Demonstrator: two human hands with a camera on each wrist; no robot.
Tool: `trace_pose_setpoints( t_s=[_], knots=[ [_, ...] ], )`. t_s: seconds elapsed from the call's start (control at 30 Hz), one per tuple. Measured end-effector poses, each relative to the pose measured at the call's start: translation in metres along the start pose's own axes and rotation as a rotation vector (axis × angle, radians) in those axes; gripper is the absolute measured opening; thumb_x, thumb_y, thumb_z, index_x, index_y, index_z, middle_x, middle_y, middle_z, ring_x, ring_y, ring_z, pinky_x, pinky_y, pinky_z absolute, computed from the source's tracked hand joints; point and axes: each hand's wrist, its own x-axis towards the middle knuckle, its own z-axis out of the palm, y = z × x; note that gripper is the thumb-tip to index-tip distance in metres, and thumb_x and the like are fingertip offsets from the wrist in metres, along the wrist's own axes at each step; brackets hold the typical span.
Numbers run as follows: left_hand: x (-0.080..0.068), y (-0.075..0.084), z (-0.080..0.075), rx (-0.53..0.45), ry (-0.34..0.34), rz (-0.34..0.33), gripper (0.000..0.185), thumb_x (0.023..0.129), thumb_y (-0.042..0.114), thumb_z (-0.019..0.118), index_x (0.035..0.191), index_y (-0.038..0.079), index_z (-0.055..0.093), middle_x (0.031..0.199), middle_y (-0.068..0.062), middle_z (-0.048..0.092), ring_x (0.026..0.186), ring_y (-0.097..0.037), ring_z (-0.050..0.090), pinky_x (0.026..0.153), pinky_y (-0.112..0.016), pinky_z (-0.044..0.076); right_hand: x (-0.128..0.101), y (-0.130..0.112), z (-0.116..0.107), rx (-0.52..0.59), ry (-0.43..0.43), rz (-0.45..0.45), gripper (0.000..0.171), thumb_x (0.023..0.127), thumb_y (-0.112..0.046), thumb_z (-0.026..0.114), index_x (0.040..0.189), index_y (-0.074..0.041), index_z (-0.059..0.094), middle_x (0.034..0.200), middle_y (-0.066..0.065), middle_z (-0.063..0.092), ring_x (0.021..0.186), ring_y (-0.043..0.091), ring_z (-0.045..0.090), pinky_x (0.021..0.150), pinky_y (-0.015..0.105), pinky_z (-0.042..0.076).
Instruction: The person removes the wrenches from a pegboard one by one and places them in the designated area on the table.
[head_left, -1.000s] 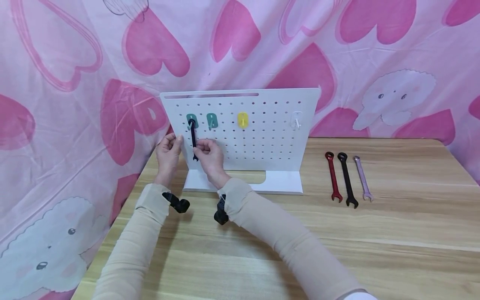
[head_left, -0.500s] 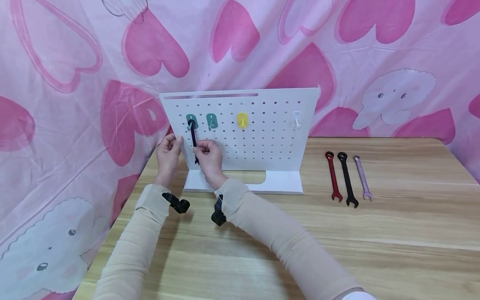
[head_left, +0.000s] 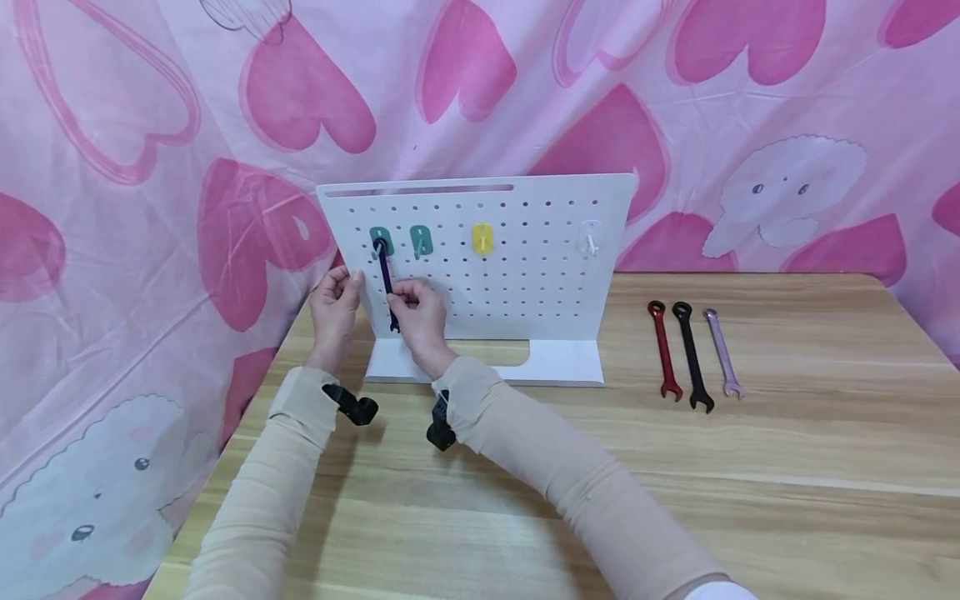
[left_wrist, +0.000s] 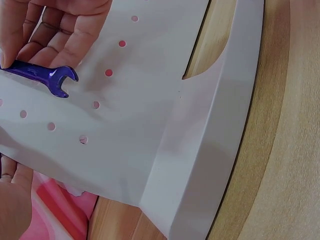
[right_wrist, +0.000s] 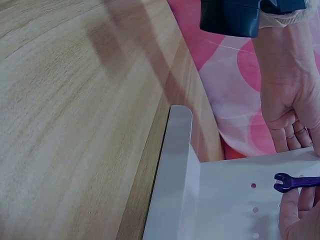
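A wooden worktop (head_left: 787, 467) carries a white pegboard stand (head_left: 555, 367) upright near its back edge. To the right of the stand, three wrenches lie side by side: red (head_left: 663, 346), black (head_left: 691, 356), and pale lilac (head_left: 722, 352).

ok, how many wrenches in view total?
4. A dark blue metal wrench hangs from the leftmost teal hook, pinched by the right hand; red, black and pale purple wrenches lie on the wooden table.

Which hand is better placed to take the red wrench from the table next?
The right hand, probably: the red wrench lies on its side of the pegboard, while the left hand steadies the board's left edge.
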Motion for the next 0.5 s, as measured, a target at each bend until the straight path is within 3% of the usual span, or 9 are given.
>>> trace_pose_setpoints(
  t_s=[0.5],
  knots=[
    [0.0014, -0.0008, 0.0007, -0.033, 0.001, 0.004, 0.006, 0.090, 0.022, 0.064, 0.094, 0.021, 0.060, 0.083, 0.009, 0.059, 0.078, -0.006, 0.049, 0.072, -0.017, 0.044, -0.0074, 0.0004, -0.0058, -0.025, -0.058, -0.049, 0.006, 0.089, -0.010, 0.065, 0.095, -0.010, 0.067, 0.087, -0.002, 0.063, 0.074, 0.007, 0.054, 0.066, 0.019, 0.049]
  ],
)
